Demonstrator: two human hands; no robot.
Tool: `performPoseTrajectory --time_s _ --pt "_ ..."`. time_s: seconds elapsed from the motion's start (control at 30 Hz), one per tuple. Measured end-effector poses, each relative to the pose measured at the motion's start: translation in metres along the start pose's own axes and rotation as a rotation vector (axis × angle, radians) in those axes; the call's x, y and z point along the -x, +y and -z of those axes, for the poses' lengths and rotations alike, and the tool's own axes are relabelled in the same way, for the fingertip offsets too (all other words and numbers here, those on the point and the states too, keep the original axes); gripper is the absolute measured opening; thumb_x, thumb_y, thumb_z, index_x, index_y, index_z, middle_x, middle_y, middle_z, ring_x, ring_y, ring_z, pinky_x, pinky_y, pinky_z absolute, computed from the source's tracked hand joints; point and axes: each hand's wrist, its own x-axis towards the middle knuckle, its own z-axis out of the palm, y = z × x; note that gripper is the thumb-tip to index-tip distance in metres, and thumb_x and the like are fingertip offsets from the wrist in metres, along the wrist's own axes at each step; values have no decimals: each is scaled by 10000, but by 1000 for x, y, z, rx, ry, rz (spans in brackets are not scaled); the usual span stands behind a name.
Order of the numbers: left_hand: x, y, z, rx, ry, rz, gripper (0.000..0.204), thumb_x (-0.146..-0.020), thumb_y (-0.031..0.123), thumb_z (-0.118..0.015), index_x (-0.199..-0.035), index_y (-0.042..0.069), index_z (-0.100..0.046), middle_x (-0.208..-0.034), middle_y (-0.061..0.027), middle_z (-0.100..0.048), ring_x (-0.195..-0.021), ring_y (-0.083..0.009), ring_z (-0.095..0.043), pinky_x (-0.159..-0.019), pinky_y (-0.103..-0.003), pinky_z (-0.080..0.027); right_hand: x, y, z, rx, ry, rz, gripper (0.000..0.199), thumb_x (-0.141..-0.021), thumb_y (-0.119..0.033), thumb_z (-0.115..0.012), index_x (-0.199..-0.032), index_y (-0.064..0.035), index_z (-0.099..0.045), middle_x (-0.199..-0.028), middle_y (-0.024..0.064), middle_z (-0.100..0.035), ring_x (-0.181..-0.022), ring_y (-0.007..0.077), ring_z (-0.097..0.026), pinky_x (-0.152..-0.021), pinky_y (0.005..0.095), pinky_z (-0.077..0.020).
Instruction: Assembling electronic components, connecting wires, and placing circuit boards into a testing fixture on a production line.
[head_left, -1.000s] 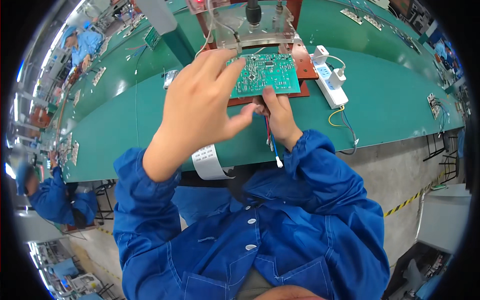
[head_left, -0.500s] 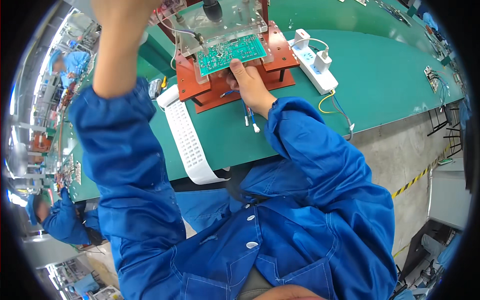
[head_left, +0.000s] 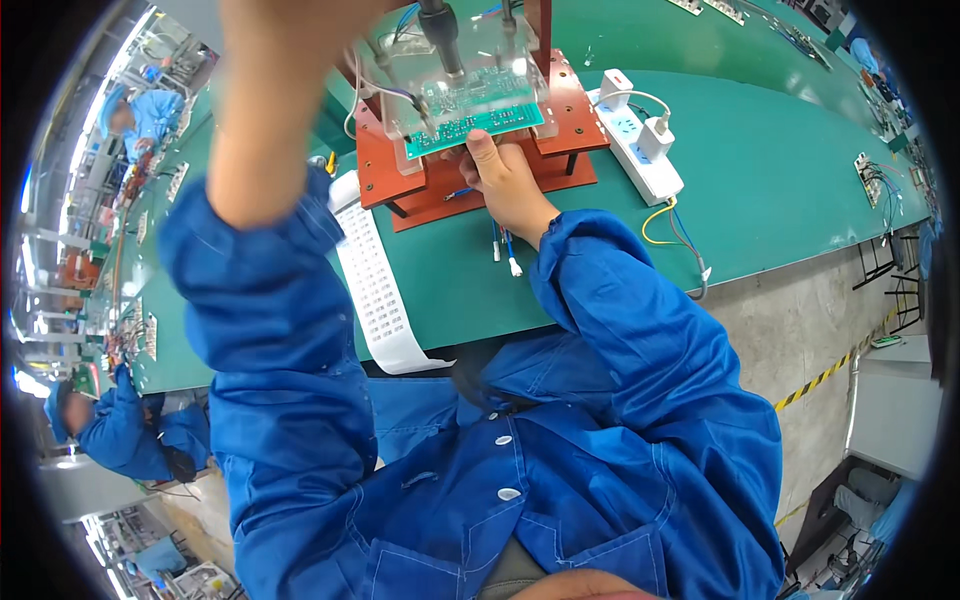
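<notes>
green circuit board [head_left: 478, 112] seated in red test fixture [head_left: 470, 160] on green bench mat [head_left: 780, 170], under clear acrylic plate [head_left: 455, 80]. my right hand [head_left: 505, 180] at board's near edge, thumb up against it, other fingers curled under, partly hidden. my left hand raised out of frame top, only forearm [head_left: 265, 110] visible, finger state cannot tell. loose wire ends [head_left: 503, 250] lie just below right wrist. white power strip [head_left: 640, 140] right of fixture. white paper strip [head_left: 375, 290] left, hanging over bench edge.

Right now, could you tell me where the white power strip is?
In the head view, the white power strip lies on the green table, just right of the red-brown fixture.
</notes>
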Motion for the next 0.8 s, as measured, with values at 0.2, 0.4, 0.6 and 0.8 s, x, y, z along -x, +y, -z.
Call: performPoseTrajectory --time_s 0.2,0.4,0.6,0.8 --pt "97 113 35 145 -227 -153 357 -713 -39 -629 -1063 14 -678 -1095 -171 -687 -914 -313 -670 -765 -372 -532 8 6 22 109 74 -56 646 -1031 -549 -421 -827 26 -633 -724 84 -619 -708 169 -584 -694 330 -476" --pt "239 148 160 39 -413 289 303 -613 -29 -619 -912 -6 -663 -874 -128 -677 -714 -300 -644 -634 -382 -518 45 -44 34 654 -155 -16 502 -1007 -333 -564 -1281 88 -563 -1338 197 -566 -1266 271 -514 -1067 365 -390" --pt "313 203 220 -56 -302 1498 164 -924 112 -619 -967 -46 -631 -846 -121 -661 -786 -186 -632 -727 -314 -492 95 -92 22 1228 -207 457 388 -828 -99 -739 -1202 -28 -665 -1213 187 -627 -1103 334 -613 -954 390 -478" --pt "330 201 201 646 -318 1735 241 -964 181 -628 -1023 -51 -659 -942 -75 -704 -898 -102 -625 -804 -271 -492 99 -28 -30 804 -616 288 267 -798 -16 -745 -1064 -39 -725 -904 118 -649 -811 251 -637 -703 324 -501"
